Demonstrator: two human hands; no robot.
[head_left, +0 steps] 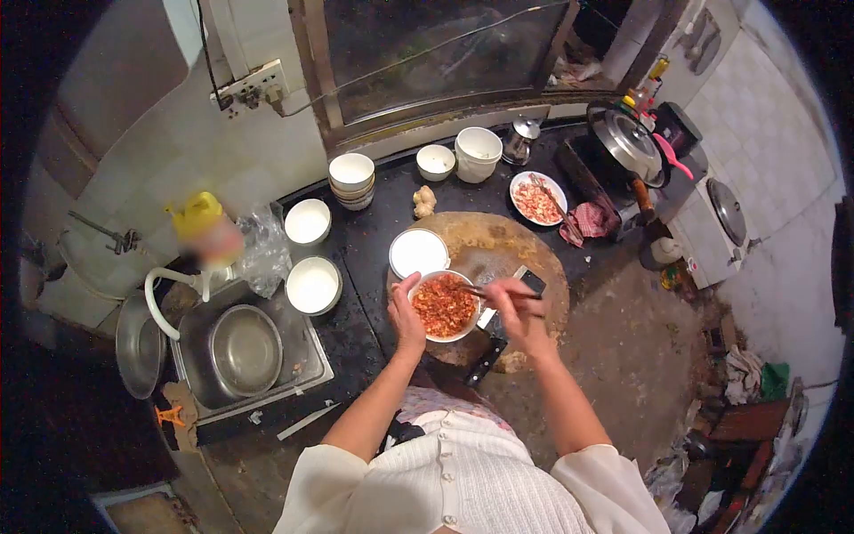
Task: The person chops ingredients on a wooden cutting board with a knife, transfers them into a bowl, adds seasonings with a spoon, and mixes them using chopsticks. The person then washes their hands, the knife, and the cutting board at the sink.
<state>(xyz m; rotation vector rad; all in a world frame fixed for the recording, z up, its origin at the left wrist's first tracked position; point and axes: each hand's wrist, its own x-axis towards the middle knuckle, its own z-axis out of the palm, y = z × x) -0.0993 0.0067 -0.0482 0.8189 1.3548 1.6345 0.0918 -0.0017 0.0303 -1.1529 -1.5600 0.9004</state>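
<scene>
My left hand [406, 316] is closed around the left side of a white bowl [447, 339] on the round wooden chopping board [467, 229]. Chopped reddish mince [438, 308] fills the bowl. In my right hand [523, 319], slightly blurred, are chopsticks [471, 290] whose tips dip into the mince. Just behind the bowl sits another white bowl [419, 254]. A knife with a black handle [486, 360] lies on the board beneath my right hand, partly hidden. A dark-and-white object [533, 282] shows beyond that hand, its kind unclear.
At the back right, a plate of mince [537, 198] sits near a stove with a lidded wok [627, 147]. Ginger [424, 201], stacked bowls [352, 178] and a white tub [479, 153] line the back. Left are two bowls [313, 285] and a sink [311, 360] holding a basin [246, 351].
</scene>
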